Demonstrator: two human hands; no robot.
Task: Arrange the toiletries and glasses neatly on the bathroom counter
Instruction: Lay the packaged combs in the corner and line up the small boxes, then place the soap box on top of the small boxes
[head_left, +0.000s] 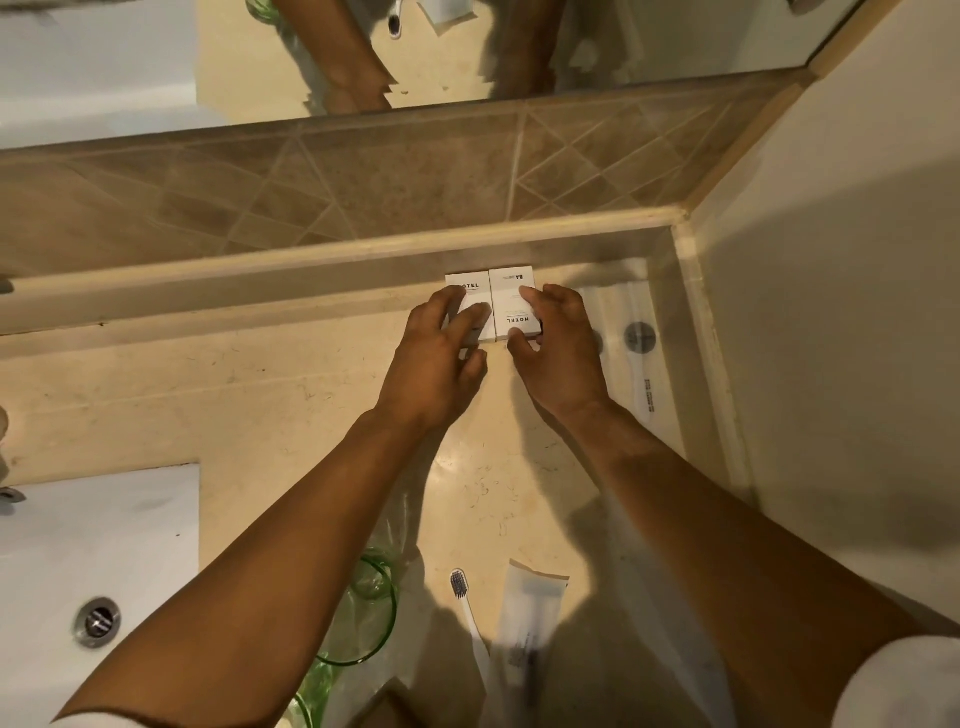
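1. Count: two white boxes side by side and touching, the left box (470, 306) and the right box (514, 301), both flat on the desk (260, 395) against its back ledge, just under the mirror (519, 47). Both are printed "HOTEL"; the right one reads upside down from your view.
2. Your left hand (441, 358) lies over the left box, fingers (470, 317) spread and resting on its top. I cannot tell if they grip it or only press.
3. Your right hand (558, 353) is at the right box, thumb at its near edge and a fingertip on its top. Loose touch, not closed around it.
4. One toothbrush (465, 603), bare, far on the near side of the boxes. One paper sleeve (524, 613) just right of it, motion-blurred, print unreadable.
5. Green-rimmed glass (363, 613) in clear plastic wrap, left of the toothbrush. Your left forearm covers part of it; I cannot tell how many glasses there are.
6. Right of the boxes: clear sachets (631, 338) with round grey seals. Two seals show, one partly behind your right hand. Text too small to read.
7. Sink (98, 561) far left of the boxes, cut off by the frame edge; one drain (97, 621) visible.
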